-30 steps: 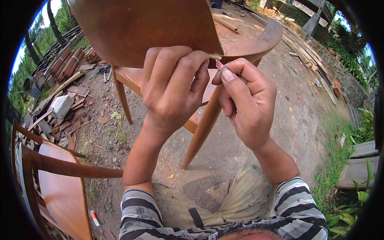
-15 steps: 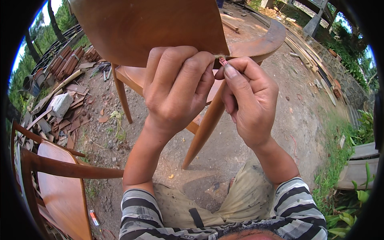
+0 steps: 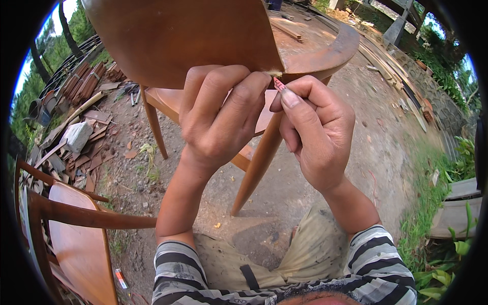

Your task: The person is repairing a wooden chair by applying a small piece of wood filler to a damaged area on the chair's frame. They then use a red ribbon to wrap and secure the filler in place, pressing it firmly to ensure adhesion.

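A brown wooden chair (image 3: 183, 40) stands before me, its broad curved back panel towards me. At the panel's lower right corner, where it meets the curved armrest (image 3: 325, 57), there is a pale yellowish, rough-looking patch (image 3: 275, 73). My right hand (image 3: 320, 127) pinches a small pinkish-red strip (image 3: 278, 84) between thumb and forefinger, its tip just below that patch. My left hand (image 3: 218, 114) is closed against the panel's lower edge, with the fingertips turned in beside the same corner. What those fingers hold, if anything, is hidden.
A second wooden chair (image 3: 76, 223) lies close on my left. Beyond it are broken tiles, a white block (image 3: 77, 136) and stacked reddish tiles (image 3: 87, 81). Long planks (image 3: 391, 71) run along the right. A small orange-and-white packet (image 3: 121, 278) lies on the ground.
The red strip and my right fingertips have shifted slightly left and down from the joint, showing more of the pale patch. The chair back appears slightly further left.
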`<move>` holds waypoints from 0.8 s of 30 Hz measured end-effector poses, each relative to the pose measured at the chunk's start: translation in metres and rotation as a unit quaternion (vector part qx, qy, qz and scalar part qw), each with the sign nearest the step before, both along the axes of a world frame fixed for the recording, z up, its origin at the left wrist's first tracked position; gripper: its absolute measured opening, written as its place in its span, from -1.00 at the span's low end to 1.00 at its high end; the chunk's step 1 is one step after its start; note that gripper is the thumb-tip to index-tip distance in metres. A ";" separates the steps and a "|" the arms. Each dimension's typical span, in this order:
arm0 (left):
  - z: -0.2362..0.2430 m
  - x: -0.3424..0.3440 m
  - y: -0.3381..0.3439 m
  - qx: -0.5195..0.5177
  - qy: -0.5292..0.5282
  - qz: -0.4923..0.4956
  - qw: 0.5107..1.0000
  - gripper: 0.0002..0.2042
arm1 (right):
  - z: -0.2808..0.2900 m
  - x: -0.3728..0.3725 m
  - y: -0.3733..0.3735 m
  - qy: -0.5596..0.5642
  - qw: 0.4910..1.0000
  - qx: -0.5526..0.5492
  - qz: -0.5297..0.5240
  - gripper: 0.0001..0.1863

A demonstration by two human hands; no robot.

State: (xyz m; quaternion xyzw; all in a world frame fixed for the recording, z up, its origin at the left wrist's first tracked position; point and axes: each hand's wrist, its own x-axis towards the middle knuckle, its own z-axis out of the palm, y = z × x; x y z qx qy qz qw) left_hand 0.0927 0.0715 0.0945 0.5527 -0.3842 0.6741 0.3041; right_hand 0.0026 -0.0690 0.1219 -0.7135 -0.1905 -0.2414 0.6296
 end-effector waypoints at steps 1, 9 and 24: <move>0.000 0.001 0.000 -0.001 -0.005 0.001 1.000 -0.73 | 0.000 -0.003 0.000 -0.007 1.000 -0.018 -0.001 -0.77; -0.002 0.002 0.001 -0.004 -0.015 0.009 1.000 -0.73 | -0.002 0.004 0.000 -0.001 1.000 0.015 0.000 -0.79; -0.007 -0.004 0.003 0.020 0.034 0.006 0.999 -0.68 | -0.004 -0.001 -0.003 -0.001 1.000 0.010 0.001 -0.80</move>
